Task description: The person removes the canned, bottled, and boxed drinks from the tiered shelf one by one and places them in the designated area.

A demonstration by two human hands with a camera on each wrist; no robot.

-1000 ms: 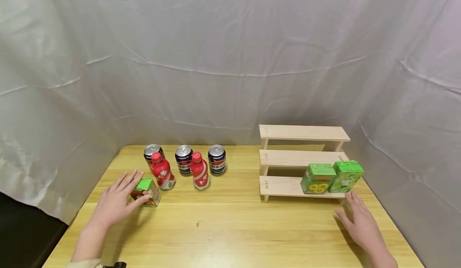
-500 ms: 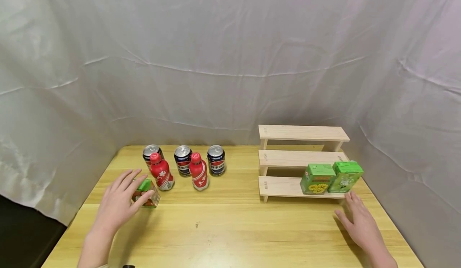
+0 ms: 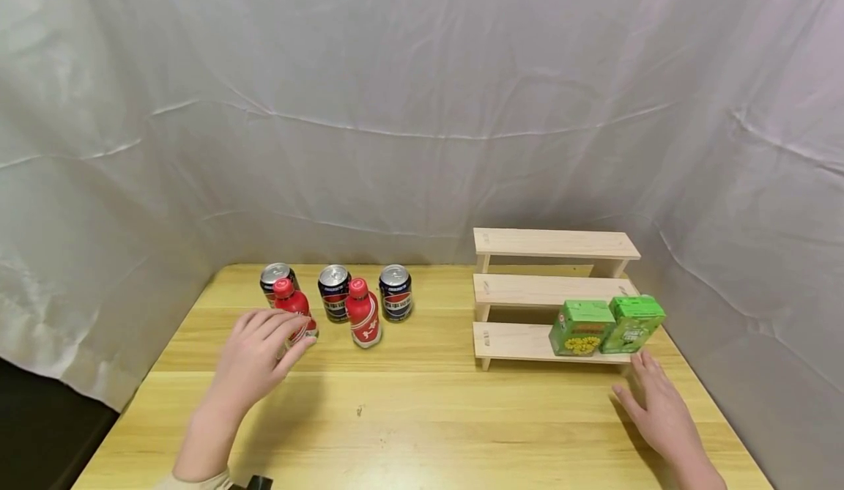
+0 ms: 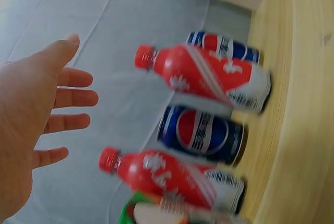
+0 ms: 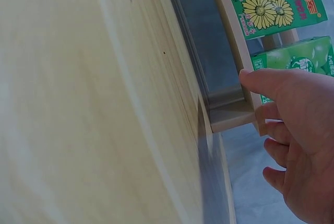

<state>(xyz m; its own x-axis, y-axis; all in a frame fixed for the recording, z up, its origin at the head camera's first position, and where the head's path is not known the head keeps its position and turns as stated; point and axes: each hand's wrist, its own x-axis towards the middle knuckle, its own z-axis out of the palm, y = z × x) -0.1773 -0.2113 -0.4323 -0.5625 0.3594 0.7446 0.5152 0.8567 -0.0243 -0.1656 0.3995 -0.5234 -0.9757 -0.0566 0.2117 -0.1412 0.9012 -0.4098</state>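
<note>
My left hand (image 3: 257,354) hovers in front of the left red bottle (image 3: 291,301), holding nothing. In the left wrist view its fingers (image 4: 75,98) are spread apart from the bottles. A drink carton (image 4: 156,212) with a green top stands by the nearer red bottle (image 4: 162,174); the hand mostly hides it in the head view. My right hand (image 3: 662,409) is at the front right corner of the wooden three-tier shelf (image 3: 511,338), thumb by its edge, gripping nothing. Two green drink cartons, one with yellow flowers (image 3: 582,329) and one lighter (image 3: 633,324), stand on the lowest tier.
Another red bottle (image 3: 364,314) stands to the right of the first. Behind the bottles are three dark blue cola cans, the rightmost can (image 3: 396,296) standing apart. Grey cloth (image 3: 422,124) walls the wooden table (image 3: 422,424) at the back and sides.
My left hand has come off the green-topped carton and moved right, in front of the left red bottle. My right hand has stayed at the shelf corner.
</note>
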